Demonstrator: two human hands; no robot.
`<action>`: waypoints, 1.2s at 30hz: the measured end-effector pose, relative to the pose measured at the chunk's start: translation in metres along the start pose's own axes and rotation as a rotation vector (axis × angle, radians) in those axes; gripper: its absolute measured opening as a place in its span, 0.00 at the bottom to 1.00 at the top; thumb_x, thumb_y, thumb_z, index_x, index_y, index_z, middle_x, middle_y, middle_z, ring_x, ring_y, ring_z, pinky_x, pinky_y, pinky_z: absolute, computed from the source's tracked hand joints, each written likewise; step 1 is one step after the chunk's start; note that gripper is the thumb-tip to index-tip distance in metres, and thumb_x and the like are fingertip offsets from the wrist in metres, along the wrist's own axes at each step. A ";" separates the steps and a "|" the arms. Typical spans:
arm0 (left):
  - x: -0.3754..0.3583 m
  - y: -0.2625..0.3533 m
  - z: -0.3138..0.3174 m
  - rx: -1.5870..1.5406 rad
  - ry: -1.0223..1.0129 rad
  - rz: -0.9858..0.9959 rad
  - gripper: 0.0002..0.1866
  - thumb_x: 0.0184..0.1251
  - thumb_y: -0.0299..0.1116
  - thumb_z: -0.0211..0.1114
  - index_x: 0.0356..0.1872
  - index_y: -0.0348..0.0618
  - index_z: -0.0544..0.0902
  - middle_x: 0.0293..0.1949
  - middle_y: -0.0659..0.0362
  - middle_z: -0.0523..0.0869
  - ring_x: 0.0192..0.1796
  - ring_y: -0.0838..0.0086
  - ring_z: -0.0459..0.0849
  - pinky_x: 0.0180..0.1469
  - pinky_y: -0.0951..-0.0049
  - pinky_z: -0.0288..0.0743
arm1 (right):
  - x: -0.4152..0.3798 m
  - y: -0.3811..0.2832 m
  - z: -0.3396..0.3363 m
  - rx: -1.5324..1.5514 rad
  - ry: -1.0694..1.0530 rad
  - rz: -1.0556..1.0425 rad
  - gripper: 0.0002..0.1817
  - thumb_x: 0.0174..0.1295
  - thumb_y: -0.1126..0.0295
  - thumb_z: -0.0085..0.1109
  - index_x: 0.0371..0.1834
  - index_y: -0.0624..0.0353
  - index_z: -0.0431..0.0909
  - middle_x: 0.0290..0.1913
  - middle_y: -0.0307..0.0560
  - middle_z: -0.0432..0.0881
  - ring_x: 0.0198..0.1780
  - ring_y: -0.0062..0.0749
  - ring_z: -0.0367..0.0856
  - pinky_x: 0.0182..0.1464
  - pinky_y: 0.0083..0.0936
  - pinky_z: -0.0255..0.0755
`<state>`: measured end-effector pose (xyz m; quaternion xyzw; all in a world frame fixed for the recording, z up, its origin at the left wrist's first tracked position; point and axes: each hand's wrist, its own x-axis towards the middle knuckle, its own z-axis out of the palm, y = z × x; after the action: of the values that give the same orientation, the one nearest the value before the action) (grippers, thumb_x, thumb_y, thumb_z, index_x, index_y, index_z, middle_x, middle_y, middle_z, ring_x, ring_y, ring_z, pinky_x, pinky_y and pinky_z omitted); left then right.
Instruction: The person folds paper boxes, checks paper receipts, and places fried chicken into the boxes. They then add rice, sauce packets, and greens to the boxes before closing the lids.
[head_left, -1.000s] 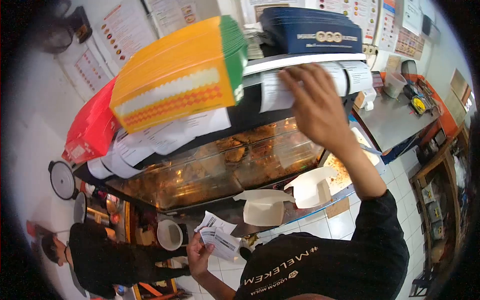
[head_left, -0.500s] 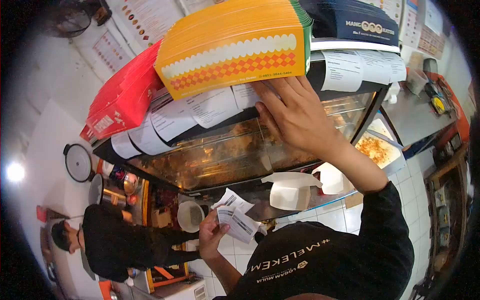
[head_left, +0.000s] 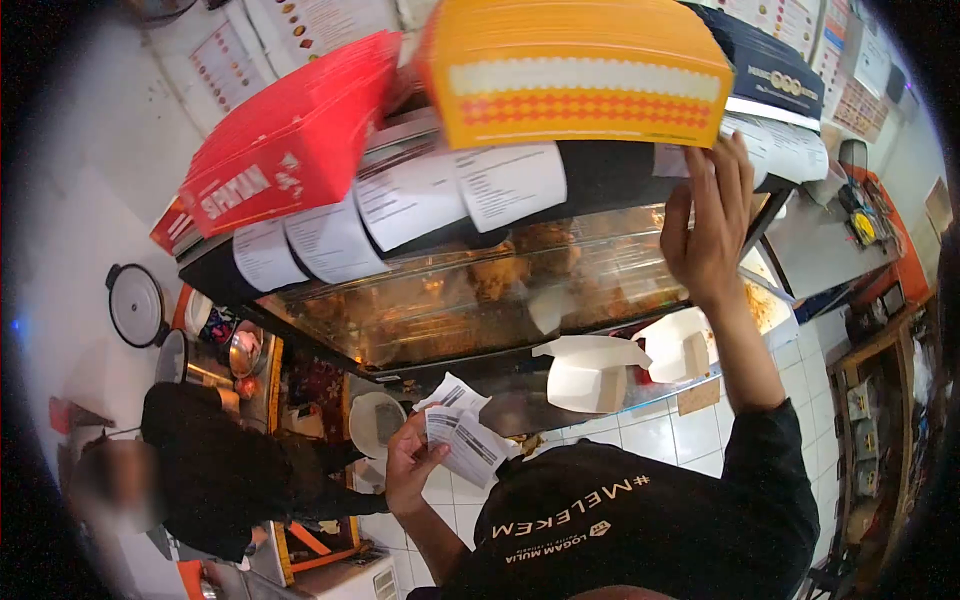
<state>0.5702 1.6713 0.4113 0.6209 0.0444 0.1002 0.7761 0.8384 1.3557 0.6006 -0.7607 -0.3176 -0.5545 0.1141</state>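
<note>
My left hand (head_left: 412, 462) pinches several printed paper slips (head_left: 462, 435) low in front of the glass food cabinet. Up at the cabinet's top edge, my right hand (head_left: 708, 225) reaches out with fingers extended and thumb apart. Its fingertips are right at the lower edge of a stack of folded yellow boxes (head_left: 590, 80). Beside those fingers, part of a paper slip (head_left: 672, 160) shows against the black edge. More printed slips (head_left: 512, 187) hang along this edge to the left. Fried-looking food (head_left: 500, 272) lies behind the glass.
Folded red boxes (head_left: 275, 150) and dark blue boxes (head_left: 775, 75) flank the yellow stack. Two open white paper boxes (head_left: 590, 380) stand on the ledge below. A tray of crumbs (head_left: 768, 305) is at right. Another person in black (head_left: 215, 460) stands at left by a white bucket (head_left: 378, 422).
My right hand has moved right along the cabinet's top edge. The yellow stack has shifted right, widening its gap from the red boxes. My left hand still holds the slips.
</note>
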 end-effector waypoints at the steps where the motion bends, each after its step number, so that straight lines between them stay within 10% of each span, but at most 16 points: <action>1: 0.001 0.007 0.001 -0.002 0.007 -0.026 0.32 0.61 0.23 0.73 0.67 0.31 0.72 0.55 0.54 0.85 0.56 0.71 0.84 0.60 0.70 0.76 | -0.003 -0.014 0.001 0.177 -0.006 -0.051 0.29 0.48 0.79 0.58 0.59 0.71 0.74 0.58 0.64 0.75 0.66 0.59 0.70 0.74 0.55 0.57; 5: 0.000 0.008 -0.013 0.027 -0.023 -0.013 0.33 0.60 0.23 0.73 0.67 0.31 0.73 0.56 0.53 0.84 0.56 0.70 0.84 0.59 0.69 0.77 | 0.025 -0.078 0.016 0.457 -0.070 -0.142 0.32 0.50 0.75 0.61 0.64 0.68 0.72 0.61 0.61 0.73 0.66 0.57 0.70 0.71 0.52 0.61; 19: -0.031 -0.008 -0.076 -0.053 0.024 -0.054 0.33 0.59 0.19 0.72 0.68 0.32 0.72 0.55 0.53 0.85 0.55 0.71 0.84 0.61 0.69 0.76 | 0.019 -0.051 0.022 -0.120 -0.185 0.001 0.35 0.54 0.73 0.59 0.71 0.58 0.68 0.70 0.62 0.68 0.73 0.55 0.64 0.75 0.52 0.48; 36: -0.087 -0.005 -0.126 -0.055 -0.060 -0.106 0.32 0.63 0.21 0.71 0.69 0.31 0.70 0.59 0.50 0.82 0.59 0.68 0.84 0.61 0.69 0.77 | 0.028 -0.107 0.028 -0.163 0.058 0.150 0.27 0.64 0.79 0.50 0.69 0.58 0.71 0.62 0.59 0.74 0.66 0.55 0.70 0.69 0.47 0.61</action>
<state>0.4619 1.7728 0.3731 0.5989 0.0508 0.0416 0.7981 0.7995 1.4635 0.5974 -0.7729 -0.2102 -0.5900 0.1023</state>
